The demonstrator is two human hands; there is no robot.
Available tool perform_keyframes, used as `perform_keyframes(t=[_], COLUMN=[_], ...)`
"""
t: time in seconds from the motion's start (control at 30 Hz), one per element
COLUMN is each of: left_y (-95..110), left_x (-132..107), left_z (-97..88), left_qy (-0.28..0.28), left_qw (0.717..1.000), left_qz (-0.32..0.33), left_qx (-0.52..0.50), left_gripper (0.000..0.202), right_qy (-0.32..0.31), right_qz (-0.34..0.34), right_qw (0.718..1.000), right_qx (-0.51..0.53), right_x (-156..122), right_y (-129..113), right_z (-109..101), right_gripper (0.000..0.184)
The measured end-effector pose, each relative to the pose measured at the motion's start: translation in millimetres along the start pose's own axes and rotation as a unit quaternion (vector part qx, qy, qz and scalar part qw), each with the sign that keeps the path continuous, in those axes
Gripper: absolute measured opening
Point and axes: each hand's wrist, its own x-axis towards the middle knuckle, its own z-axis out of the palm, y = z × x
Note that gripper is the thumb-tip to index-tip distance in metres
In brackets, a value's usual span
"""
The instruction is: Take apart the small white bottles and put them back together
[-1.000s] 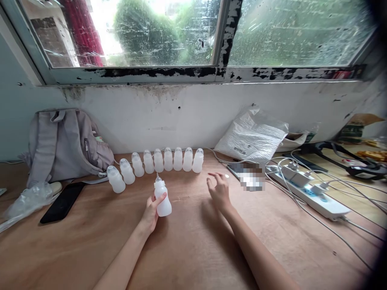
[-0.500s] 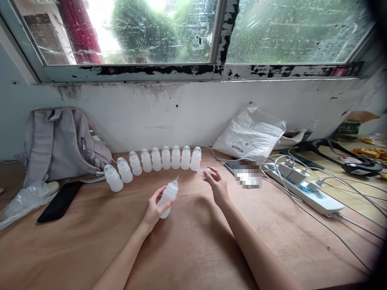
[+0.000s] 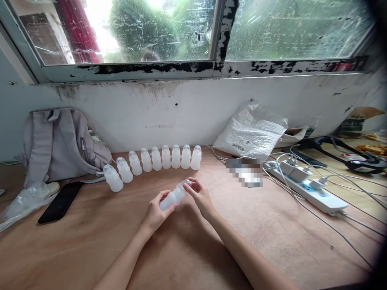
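A frosted white plastic bottle (image 3: 171,199) is tilted to the right above the wooden table, with my left hand (image 3: 157,209) wrapped round its body. A clear cap (image 3: 183,186) sits over the bottle's top end, and the fingers of my right hand (image 3: 199,196) pinch it there. Whether the cap is fully seated I cannot tell. Behind my hands, several similar capped bottles (image 3: 166,157) stand upright in a curved row along the back of the table.
A grey backpack (image 3: 60,141) and a black phone (image 3: 59,202) lie at the left. Toward the right are a white plastic bag (image 3: 250,131), a blurred-out item (image 3: 245,172), a power strip (image 3: 311,189) with trailing cables, and a black headset (image 3: 347,155).
My right hand has moved left and down, bringing the clear cap onto the bottle's pointed top. The bottle in my left hand now leans further to the right.
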Motion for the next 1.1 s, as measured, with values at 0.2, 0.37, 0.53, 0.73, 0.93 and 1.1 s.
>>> perform_keyframes(t=[0.2, 0.37, 0.53, 0.73, 0.93, 1.1], left_y=[2, 3, 6, 11, 0, 1], left_x=[0, -1, 0, 0, -1, -4], left_z=[0.2, -0.6, -5.7, -11.4, -10.9, -8.3], left_qy=[0.002, -0.005, -0.064, -0.106, -0.12, -0.105], left_qw=[1.0, 1.0, 0.998, 0.994, 0.988, 0.984], left_qz=[-0.007, -0.01, 0.005, 0.0, 0.066, 0.093], left_qx=[-0.011, -0.018, 0.018, -0.003, 0.076, 0.109], left_gripper=[0.038, 0.038, 0.037, 0.039, 0.038, 0.04], right_qy=[-0.009, -0.016, -0.085, -0.192, -0.211, -0.194], right_qz=[0.002, 0.005, 0.125, 0.196, 0.233, 0.225], right_qw=[1.0, 0.999, 0.986, 0.961, 0.949, 0.955], right_qx=[-0.021, -0.047, -0.075, -0.043, 0.012, 0.023], right_x=[0, 2, 4, -2, -6, -4], right_y=[1, 1, -2, 3, 9, 7], right_z=[-1, -3, -13, -10, -4, -1], right_gripper=[0.035, 0.035, 0.045, 0.053, 0.049, 0.047])
